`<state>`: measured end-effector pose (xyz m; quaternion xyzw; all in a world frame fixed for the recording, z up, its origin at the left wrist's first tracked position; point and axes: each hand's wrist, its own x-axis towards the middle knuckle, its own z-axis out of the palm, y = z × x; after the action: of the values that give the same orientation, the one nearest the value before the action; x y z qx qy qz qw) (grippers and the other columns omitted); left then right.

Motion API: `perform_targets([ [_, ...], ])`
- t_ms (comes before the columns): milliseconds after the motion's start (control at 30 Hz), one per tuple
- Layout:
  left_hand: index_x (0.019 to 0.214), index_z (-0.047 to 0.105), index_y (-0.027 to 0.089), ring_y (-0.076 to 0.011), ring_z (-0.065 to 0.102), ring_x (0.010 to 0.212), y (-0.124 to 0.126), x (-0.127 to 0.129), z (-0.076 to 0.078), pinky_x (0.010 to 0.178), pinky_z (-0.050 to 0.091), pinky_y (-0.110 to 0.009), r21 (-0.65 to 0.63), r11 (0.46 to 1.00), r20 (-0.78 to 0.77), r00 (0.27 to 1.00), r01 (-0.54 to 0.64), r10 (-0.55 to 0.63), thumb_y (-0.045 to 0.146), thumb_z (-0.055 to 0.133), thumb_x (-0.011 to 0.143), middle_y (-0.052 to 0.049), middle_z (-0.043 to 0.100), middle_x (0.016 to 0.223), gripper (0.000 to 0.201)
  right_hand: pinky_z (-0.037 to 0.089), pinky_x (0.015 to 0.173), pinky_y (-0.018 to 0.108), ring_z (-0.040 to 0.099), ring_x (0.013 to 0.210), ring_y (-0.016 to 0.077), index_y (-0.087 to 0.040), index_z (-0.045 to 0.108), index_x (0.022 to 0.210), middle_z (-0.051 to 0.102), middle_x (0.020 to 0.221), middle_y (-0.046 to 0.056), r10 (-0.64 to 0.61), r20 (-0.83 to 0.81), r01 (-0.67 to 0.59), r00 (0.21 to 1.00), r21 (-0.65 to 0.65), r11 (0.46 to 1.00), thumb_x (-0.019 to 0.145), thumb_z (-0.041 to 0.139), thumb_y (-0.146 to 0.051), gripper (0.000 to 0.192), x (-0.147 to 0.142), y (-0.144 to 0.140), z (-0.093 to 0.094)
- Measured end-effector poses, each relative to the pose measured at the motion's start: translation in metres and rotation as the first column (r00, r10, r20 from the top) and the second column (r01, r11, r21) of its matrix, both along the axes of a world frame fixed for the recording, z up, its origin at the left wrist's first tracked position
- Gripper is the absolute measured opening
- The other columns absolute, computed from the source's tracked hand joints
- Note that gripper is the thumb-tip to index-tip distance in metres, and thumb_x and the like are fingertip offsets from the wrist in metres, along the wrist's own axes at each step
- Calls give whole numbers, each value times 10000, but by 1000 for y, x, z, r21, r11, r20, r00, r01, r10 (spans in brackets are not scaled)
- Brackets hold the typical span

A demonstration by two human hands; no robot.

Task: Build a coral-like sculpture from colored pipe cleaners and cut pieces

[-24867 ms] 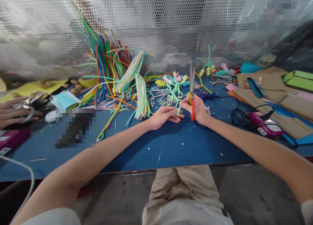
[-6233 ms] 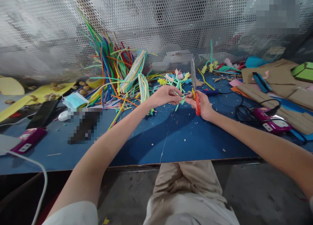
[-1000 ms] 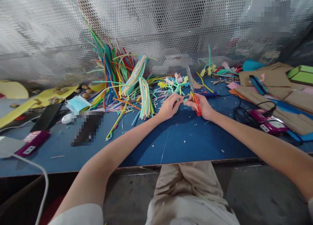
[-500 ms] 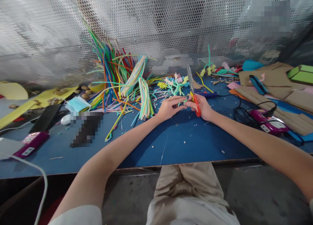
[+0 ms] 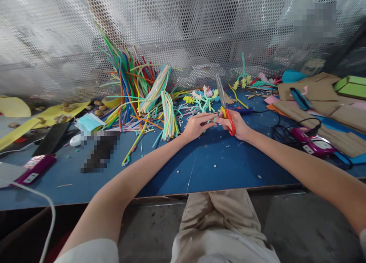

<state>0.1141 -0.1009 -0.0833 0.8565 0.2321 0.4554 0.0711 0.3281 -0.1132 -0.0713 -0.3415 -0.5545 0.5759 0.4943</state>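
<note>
My right hand is closed around scissors with red and yellow handles, their blades pointing up and away from me. Close beside it, my left hand has its fingers pinched together. A small piece of green pipe cleaner shows between the fingertips of both hands; most of it is hidden. Just behind the hands lies a branching pipe cleaner piece in teal with pink, yellow and blue tips. Left of my left hand is a bundle of pale pipe cleaners.
A large heap of coloured pipe cleaners leans against the perforated metal screen. A blue glue gun lies behind my right hand, its cord running to a purple power strip. Brown cardboard is at right; a face mask at left.
The hands stay together in nearly the same place. The scissors have tilted slightly to the left, and the green piece shows more between the fingertips. The view has shifted a little.
</note>
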Motion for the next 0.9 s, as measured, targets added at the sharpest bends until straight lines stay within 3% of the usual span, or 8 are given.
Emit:
perform_targets([
  [300, 1385, 704, 257, -193, 736, 1103, 6, 0, -7, 941, 602, -341, 87, 996, -49, 999, 23, -19, 380, 681, 1003, -101, 758, 1230, 402, 247, 422, 256, 334, 478, 53, -210, 588, 835, 449, 641, -86, 14, 54, -15, 998, 18, 1000, 588, 1007, -454, 544, 3, 2, -2],
  [567, 1173, 798, 213, -84, 656, 620, -6, 0, -2, 647, 544, -236, 127, 978, -66, 983, -163, 172, 480, 722, 968, -64, 802, 1102, 345, 209, 424, 245, 310, 469, 42, -207, 581, 828, 448, 615, -96, 46, 32, -45, 998, -26, 999, 568, 1012, -460, 564, -2, -3, 2],
  [767, 1232, 786, 224, -155, 778, 868, -7, -1, -1, 709, 559, -245, 256, 946, -153, 957, -201, 245, 473, 652, 1019, -70, 811, 1126, 353, 203, 423, 263, 292, 477, 50, -215, 594, 825, 458, 643, -84, 33, 20, -32, 999, -28, 999, 565, 1014, -448, 546, -2, -2, 2],
  [900, 1285, 765, 222, -168, 783, 887, -9, -1, 0, 696, 558, -253, 279, 925, -190, 930, -257, 315, 472, 616, 1039, -87, 802, 1160, 382, 208, 436, 266, 318, 496, 55, -220, 591, 825, 530, 712, -56, 11, -19, -11, 1000, -25, 1000, 560, 1011, -463, 553, -4, -2, 1],
])
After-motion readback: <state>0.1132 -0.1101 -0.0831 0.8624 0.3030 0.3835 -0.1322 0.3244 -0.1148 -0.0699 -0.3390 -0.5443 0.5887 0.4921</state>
